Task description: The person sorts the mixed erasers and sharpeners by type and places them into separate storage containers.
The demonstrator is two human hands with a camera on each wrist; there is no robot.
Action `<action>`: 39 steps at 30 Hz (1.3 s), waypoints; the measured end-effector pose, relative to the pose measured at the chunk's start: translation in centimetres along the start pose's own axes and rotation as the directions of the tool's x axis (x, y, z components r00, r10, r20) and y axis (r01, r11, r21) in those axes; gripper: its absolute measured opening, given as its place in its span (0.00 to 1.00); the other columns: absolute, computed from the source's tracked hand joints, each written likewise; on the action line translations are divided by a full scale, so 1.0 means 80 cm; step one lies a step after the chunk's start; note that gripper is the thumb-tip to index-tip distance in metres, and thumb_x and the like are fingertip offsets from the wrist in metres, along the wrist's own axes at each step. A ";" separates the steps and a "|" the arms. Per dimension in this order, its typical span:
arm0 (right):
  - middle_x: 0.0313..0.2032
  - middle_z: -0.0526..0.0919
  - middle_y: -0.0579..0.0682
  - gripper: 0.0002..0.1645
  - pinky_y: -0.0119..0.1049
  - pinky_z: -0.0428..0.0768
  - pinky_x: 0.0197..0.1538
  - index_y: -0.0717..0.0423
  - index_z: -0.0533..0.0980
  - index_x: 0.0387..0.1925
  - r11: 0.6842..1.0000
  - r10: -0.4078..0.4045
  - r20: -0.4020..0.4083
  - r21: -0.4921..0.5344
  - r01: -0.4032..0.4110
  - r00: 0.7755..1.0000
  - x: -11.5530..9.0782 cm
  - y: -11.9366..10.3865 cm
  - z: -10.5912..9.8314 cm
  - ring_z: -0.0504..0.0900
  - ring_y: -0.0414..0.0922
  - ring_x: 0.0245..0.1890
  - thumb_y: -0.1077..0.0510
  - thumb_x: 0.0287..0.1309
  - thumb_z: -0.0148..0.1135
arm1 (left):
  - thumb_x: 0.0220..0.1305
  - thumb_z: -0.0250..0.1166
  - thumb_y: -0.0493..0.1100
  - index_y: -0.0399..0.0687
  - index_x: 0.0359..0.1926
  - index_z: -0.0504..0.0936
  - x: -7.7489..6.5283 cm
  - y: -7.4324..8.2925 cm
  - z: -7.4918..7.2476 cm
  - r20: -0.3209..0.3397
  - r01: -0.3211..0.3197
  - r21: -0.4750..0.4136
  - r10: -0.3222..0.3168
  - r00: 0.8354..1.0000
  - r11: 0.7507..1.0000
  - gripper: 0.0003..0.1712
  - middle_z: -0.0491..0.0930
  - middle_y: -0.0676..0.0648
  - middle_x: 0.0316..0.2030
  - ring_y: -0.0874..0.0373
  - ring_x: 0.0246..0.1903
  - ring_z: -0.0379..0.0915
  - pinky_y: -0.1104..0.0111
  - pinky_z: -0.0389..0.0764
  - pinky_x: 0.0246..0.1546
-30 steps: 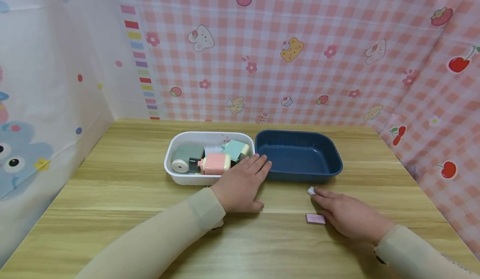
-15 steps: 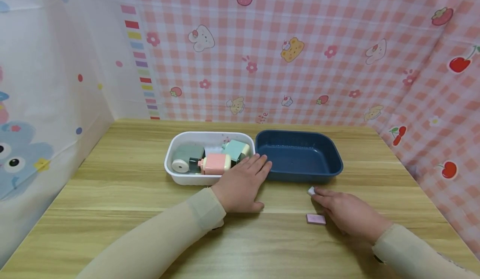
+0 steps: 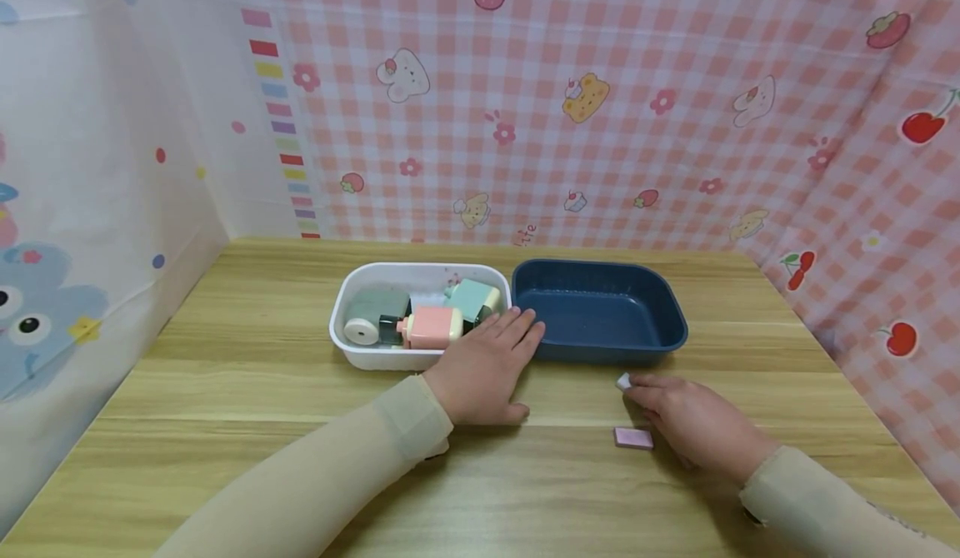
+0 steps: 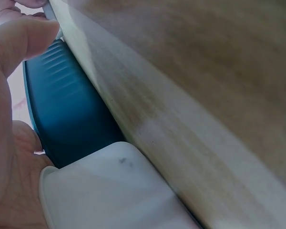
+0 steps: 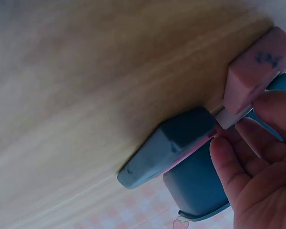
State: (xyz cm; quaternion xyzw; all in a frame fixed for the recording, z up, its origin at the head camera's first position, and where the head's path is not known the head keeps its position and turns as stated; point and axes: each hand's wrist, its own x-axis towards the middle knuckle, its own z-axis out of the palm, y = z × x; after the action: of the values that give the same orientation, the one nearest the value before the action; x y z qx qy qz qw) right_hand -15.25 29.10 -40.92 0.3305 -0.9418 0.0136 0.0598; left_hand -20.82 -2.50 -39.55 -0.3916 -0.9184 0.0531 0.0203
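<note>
My left hand (image 3: 487, 371) lies palm down with its fingers straight over the adjoining rims of a white bin (image 3: 382, 361) and a dark blue bin (image 3: 600, 350). Its thumb sticks out to the right in front of them. My right hand (image 3: 705, 425) pinches a small white eraser (image 3: 623, 381) on the table between thumb and fingers. A pink eraser (image 3: 633, 438) lies just left of that hand. The right wrist view also shows a blue block (image 5: 169, 145) with a strip of pink behind it; from the head view my hand hides that block.
Inside the white bin lie a pink-and-cream gadget (image 3: 432, 327), a mint-and-cream one (image 3: 471, 298) and a grey-green one with a white round end (image 3: 362, 331). Printed cloth (image 3: 525, 100) hangs along the table's back and sides.
My right hand has shifted slightly, and its thumb has drawn away from the pink eraser to under the fingers. The left hand and both bins have stayed in place.
</note>
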 end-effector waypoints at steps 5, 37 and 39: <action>0.55 0.88 0.58 0.23 0.49 0.88 0.53 0.61 0.85 0.56 1.000 -0.025 -0.047 -0.020 0.024 0.999 -0.002 0.000 0.002 0.89 0.53 0.53 0.70 0.56 0.74 | 0.62 0.65 0.75 0.44 0.85 0.48 0.000 0.000 0.000 0.000 -0.002 0.008 0.002 1.000 1.000 0.65 0.48 0.41 0.85 0.45 0.84 0.44 0.56 0.51 0.84; 0.59 0.86 0.58 0.26 0.48 0.88 0.53 0.67 0.82 0.58 0.925 -0.352 -0.247 -0.238 0.295 0.903 0.005 -0.011 -0.034 0.84 0.54 0.55 0.71 0.65 0.46 | 0.62 0.65 0.75 0.44 0.85 0.50 0.000 0.001 0.001 -0.011 0.001 0.021 -0.001 1.000 1.000 0.65 0.49 0.41 0.84 0.45 0.84 0.45 0.55 0.52 0.84; 0.60 0.85 0.59 0.25 0.49 0.87 0.54 0.68 0.81 0.59 0.920 -0.368 -0.269 -0.246 0.306 0.890 0.009 -0.011 -0.040 0.84 0.55 0.56 0.73 0.67 0.46 | 0.62 0.65 0.75 0.44 0.85 0.49 0.001 0.001 0.001 -0.007 0.001 0.020 -0.001 1.000 1.000 0.65 0.49 0.41 0.85 0.45 0.84 0.45 0.55 0.52 0.84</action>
State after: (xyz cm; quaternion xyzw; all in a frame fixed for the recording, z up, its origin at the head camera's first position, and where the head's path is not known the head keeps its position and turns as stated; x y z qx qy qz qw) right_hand -14.91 28.17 -37.64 0.4755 -0.8453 -0.0388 0.2407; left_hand -20.82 -2.43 -39.66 -0.3911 -0.9179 0.0608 0.0276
